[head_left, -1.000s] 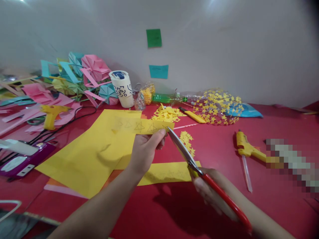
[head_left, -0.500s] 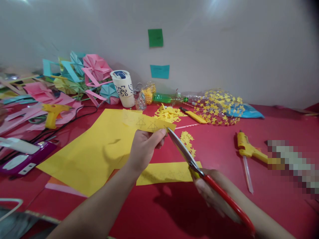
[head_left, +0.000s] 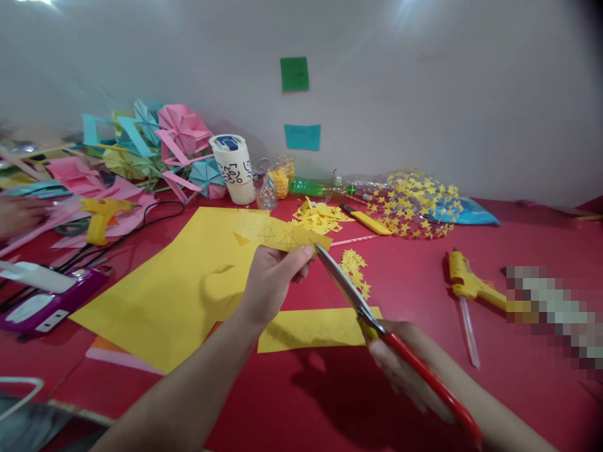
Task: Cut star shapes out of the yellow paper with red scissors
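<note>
My left hand (head_left: 276, 276) pinches a narrow yellow paper strip (head_left: 277, 233) with stars drawn on it in pencil, held above the table. In my right hand (head_left: 400, 364) are scissors (head_left: 346, 285) with red handles. Their blade tips meet the strip's right end, right beside my left thumb. Below lies another yellow strip (head_left: 301, 331) with faint star outlines. Small cut yellow stars (head_left: 355, 270) sit in a pile behind the blades. Large yellow sheets (head_left: 164, 295) spread out under and left of my left hand.
Yellow scraps (head_left: 320, 216), a yellow cutter knife (head_left: 372, 223), a green bottle (head_left: 311, 186) and a white tumbler (head_left: 234, 169) stand or lie along the back. Glue guns lie right (head_left: 464, 276) and left (head_left: 98, 220). A co-worker's hand (head_left: 21, 216) is at far left, near a purple power strip (head_left: 56, 301).
My hands, the strip and the scissors stay nearly in place. A co-worker's hand has come further into view at the left. A small yellow scrap shows behind my left hand.
</note>
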Available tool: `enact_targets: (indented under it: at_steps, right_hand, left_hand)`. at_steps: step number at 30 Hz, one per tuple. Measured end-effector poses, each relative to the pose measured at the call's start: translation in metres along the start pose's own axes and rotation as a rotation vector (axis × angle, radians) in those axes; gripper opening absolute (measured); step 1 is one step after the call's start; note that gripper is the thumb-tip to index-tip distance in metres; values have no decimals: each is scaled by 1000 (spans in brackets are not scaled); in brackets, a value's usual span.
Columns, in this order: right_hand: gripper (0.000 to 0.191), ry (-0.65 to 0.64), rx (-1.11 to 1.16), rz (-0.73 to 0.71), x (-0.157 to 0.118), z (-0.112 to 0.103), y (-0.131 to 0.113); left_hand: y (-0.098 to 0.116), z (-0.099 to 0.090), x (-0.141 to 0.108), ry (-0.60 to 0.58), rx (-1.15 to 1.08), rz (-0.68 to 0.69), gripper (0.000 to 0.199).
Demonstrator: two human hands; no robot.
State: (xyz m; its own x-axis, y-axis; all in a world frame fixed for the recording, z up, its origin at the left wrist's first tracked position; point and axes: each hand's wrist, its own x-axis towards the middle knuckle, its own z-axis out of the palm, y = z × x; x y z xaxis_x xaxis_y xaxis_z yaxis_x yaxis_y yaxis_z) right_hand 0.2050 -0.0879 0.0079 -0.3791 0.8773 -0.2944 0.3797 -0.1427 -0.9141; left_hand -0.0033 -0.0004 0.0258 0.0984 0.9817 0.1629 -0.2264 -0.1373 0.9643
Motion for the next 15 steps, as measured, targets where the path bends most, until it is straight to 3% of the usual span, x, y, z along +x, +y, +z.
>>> enact_targets:
  at_steps: [9, 15]
  right_hand:
    - [52, 32, 53, -69, -1, 3, -5]
    - [58, 7, 180, 45, -5, 10, 8]
  left_hand:
    - [-5, 4, -5, 30, -35, -27, 27]
    - [-5, 17, -16, 91, 66, -42, 34]
